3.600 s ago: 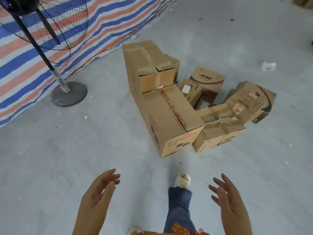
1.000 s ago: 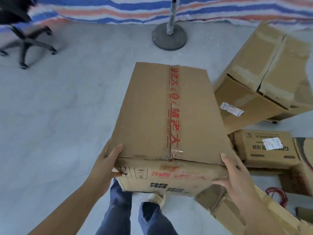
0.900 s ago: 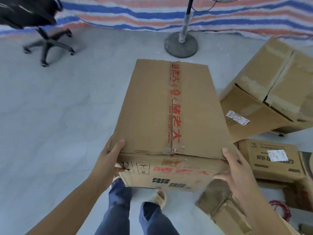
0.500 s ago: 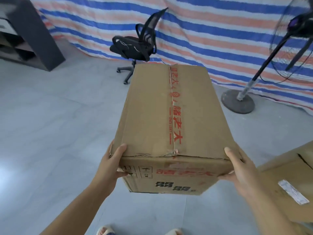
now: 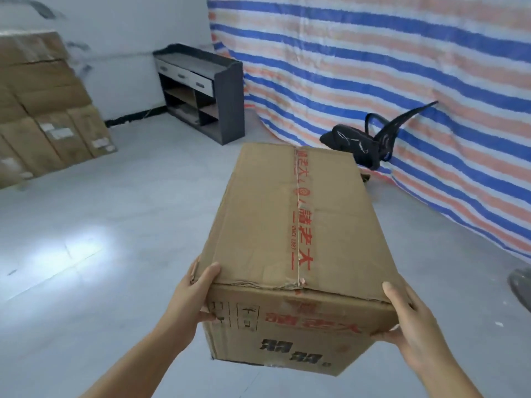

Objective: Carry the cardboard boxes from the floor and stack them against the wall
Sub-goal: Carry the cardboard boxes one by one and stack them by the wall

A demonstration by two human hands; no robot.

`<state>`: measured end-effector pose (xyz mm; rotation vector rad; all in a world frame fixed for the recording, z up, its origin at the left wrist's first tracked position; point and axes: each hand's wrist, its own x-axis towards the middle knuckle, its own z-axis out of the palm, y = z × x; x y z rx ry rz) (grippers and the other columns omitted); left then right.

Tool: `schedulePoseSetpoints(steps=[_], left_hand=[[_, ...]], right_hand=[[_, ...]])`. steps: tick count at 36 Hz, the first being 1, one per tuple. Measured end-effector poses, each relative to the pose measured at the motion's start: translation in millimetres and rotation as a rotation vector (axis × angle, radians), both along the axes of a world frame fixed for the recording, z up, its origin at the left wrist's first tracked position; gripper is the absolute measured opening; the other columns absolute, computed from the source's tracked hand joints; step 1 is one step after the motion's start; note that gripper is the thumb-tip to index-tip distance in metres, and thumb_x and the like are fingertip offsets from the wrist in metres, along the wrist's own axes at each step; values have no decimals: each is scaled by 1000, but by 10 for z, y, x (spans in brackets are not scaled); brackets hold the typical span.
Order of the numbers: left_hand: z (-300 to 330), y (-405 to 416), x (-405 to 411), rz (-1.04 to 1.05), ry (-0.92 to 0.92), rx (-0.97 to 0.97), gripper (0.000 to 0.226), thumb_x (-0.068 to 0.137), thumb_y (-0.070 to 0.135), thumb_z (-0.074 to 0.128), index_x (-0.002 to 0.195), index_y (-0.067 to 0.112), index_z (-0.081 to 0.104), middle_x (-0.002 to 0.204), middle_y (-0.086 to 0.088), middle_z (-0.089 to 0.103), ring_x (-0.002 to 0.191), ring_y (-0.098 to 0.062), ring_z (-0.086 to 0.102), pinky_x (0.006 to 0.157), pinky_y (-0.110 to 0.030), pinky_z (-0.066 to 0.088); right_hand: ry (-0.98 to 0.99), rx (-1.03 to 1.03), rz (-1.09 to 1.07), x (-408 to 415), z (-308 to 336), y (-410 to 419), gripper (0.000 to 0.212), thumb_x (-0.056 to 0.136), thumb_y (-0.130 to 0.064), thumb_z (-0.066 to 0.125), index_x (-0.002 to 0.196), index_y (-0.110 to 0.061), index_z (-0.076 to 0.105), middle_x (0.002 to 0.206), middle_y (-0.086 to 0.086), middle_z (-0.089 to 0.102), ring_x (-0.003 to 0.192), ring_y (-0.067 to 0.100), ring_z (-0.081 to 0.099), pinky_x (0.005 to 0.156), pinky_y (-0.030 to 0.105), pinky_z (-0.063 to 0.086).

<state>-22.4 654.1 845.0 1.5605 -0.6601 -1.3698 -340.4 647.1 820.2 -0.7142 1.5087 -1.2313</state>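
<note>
I carry a long brown cardboard box (image 5: 290, 225) with red printed tape down its top seam, held in the air in front of me. My left hand (image 5: 192, 297) grips its near left corner, thumb on the top edge. My right hand (image 5: 408, 320) grips the near right corner, thumb up along the edge and fingers under the side. A stack of brown cardboard boxes (image 5: 43, 110) stands against the white wall at the far left, blurred.
A dark shelf unit with drawers (image 5: 201, 90) stands at the corner beside a striped tarp (image 5: 402, 67) that hangs along the right. A black office chair (image 5: 370, 142) sits behind the box. A fan base (image 5: 520, 285) shows at the right edge. Grey floor lies open ahead.
I lifted the box from the floor pile and turned left with it. The pile and fan have left the view; the wall stack and shelf unit have come in.
</note>
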Motion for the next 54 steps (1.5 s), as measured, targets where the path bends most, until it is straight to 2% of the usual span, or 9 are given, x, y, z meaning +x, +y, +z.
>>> schedulePoseSetpoints(steps=[10, 15, 19, 22, 28, 34, 37, 42, 54], left_hand=[[-15, -70, 1053, 308, 3, 36, 10, 94, 30, 57, 96, 40, 54, 99, 14, 58, 86, -9, 56, 79, -58, 55], [-60, -316, 1468, 436, 2, 50, 14, 94, 30, 57, 107, 35, 54, 102, 12, 59, 88, -11, 57, 73, -55, 57], [-102, -687, 1797, 520, -8, 39, 22, 94, 31, 58, 115, 32, 53, 105, 11, 58, 91, -12, 58, 69, -51, 56], [-115, -1057, 2016, 565, -24, 32, 20, 94, 31, 56, 114, 31, 55, 106, 9, 60, 90, -14, 59, 66, -50, 57], [-113, -1874, 2467, 659, -21, 28, 35, 94, 32, 56, 128, 29, 52, 111, 4, 60, 94, -18, 60, 54, -40, 55], [-113, -2477, 2915, 728, -14, 8, 33, 95, 33, 55, 127, 28, 54, 116, 2, 60, 98, -16, 58, 55, -41, 56], [-74, -2719, 3200, 762, -20, -11, 27, 95, 31, 54, 122, 28, 57, 114, 2, 61, 97, -17, 58, 64, -52, 58], [-103, -3053, 3809, 806, -32, -20, 30, 96, 32, 53, 125, 27, 55, 113, 7, 59, 96, -10, 56, 65, -50, 58], [-14, -3571, 6036, 847, -43, -30, 22, 97, 33, 51, 118, 29, 57, 109, 4, 61, 95, -14, 58, 70, -58, 57]], right_hand=[[4, 41, 317, 1256, 12, -956, 22, 97, -23, 52, 114, -33, 63, 104, -9, 70, 92, 26, 65, 50, 37, 56], [31, 50, 422, 1809, -32, -1587, 25, 97, -26, 53, 119, -33, 61, 110, -10, 68, 98, 24, 64, 63, 45, 55], [30, 47, 503, 2272, -37, -2182, 20, 96, -24, 54, 114, -30, 63, 101, -13, 70, 89, 20, 65, 53, 35, 55], [25, 49, 566, 2594, -2, -2670, 18, 97, -24, 53, 111, -29, 63, 91, -15, 70, 83, 21, 65, 52, 37, 53], [38, 42, 644, 3156, 95, -3719, 24, 96, -27, 53, 119, -30, 60, 99, -8, 69, 84, 25, 65, 63, 48, 53], [54, 0, 746, 3780, 203, -4524, 26, 97, -24, 51, 121, -28, 60, 92, -13, 70, 80, 16, 63, 46, 36, 53], [50, -10, 808, 4130, 266, -4823, 24, 98, -26, 49, 118, -32, 60, 98, -11, 70, 85, 16, 64, 47, 34, 53], [72, -42, 843, 4846, 233, -5240, 23, 97, -27, 51, 116, -33, 61, 106, -4, 69, 91, 20, 65, 60, 48, 54], [93, -62, 892, 7178, 293, -5875, 22, 98, -25, 49, 116, -30, 59, 102, -7, 67, 89, 16, 62, 47, 38, 53]])
